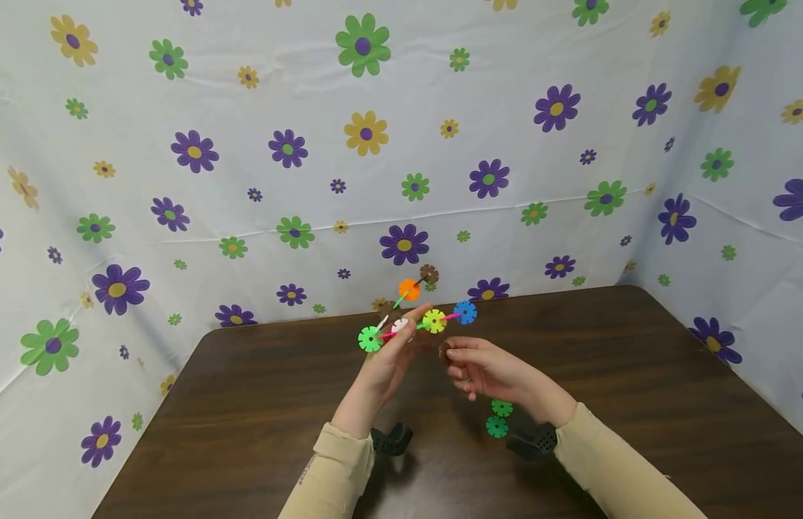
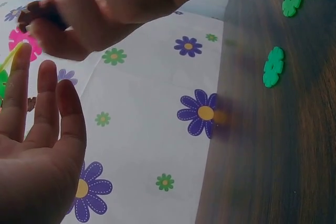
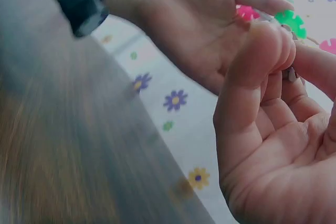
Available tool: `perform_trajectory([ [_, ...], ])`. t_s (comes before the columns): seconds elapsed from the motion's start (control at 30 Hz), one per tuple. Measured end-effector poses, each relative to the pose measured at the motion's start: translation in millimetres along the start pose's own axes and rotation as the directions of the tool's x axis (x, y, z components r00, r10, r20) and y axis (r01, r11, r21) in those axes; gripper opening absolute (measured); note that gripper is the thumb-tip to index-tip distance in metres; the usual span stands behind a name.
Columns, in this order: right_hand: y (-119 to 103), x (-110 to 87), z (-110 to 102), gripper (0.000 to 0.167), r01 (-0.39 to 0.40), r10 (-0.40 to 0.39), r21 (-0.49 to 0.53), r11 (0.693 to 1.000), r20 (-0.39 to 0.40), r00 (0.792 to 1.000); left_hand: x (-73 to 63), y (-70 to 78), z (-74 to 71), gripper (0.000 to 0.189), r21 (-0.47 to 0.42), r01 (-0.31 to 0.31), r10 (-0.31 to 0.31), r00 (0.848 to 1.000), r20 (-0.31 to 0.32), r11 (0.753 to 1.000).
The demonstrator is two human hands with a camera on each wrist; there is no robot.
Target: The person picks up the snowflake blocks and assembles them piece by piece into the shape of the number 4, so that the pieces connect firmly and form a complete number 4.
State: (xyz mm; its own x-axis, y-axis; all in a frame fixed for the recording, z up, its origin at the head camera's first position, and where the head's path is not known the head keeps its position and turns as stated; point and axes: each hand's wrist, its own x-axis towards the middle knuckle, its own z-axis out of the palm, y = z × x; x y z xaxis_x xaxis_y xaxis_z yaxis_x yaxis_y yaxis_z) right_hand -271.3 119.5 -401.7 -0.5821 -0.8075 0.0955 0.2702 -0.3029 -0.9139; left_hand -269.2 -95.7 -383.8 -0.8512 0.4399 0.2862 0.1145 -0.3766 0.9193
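Note:
A chain of notched flower-shaped discs, with a light green disc (image 1: 370,339), a yellow disc (image 1: 434,321), a blue disc (image 1: 465,312) and an orange disc (image 1: 409,290) among them, is held up above the table. My left hand (image 1: 390,366) grips it between thumb and fingers near a white disc (image 1: 403,329); several of its other fingers (image 2: 46,98) extend fairly straight. Just to the right, my right hand (image 1: 489,367) pinches a brown disc (image 1: 444,352), partly hidden by the fingertips. This loose disc appears apart from the chain.
Loose green discs (image 1: 497,427) lie on the dark wooden table (image 1: 265,411) below my right forearm. A flower-patterned sheet (image 1: 246,180) stands behind the table and at its sides. Each wrist wears a black camera mount (image 1: 392,440).

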Motion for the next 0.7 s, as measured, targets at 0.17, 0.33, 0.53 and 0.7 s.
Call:
perform_trajectory([
  [0.17, -2.2, 9.6, 3.9, 0.030, 0.011, -0.016, 0.104, 0.994, 0.047, 0.999, -0.1, 0.3, -0.7, 0.065, 0.004, -0.031, 0.031, 0.999, 0.025, 1.000],
  [0.33, -6.0, 10.6, 5.3, 0.031, 0.007, -0.015, 0.161, 0.987, 0.045, 0.999, 0.6, -0.7, 0.1, 0.065, 0.012, -0.058, 0.057, 0.997, 0.045, 0.998],
  [0.53, -6.5, 11.3, 3.9, 0.035, 0.006, -0.021, 0.227, 0.974, 0.067, 0.998, 1.5, -2.5, 0.4, 0.065, 0.025, -0.058, 0.057, 0.997, 0.057, 0.998],
  [0.7, -5.3, 12.3, 4.5, 0.038, 0.004, -0.028, 0.269, 0.963, 0.086, 0.996, 1.7, -3.6, 0.1, 0.068, 0.050, -0.040, 0.037, 0.997, 0.067, 0.998],
])
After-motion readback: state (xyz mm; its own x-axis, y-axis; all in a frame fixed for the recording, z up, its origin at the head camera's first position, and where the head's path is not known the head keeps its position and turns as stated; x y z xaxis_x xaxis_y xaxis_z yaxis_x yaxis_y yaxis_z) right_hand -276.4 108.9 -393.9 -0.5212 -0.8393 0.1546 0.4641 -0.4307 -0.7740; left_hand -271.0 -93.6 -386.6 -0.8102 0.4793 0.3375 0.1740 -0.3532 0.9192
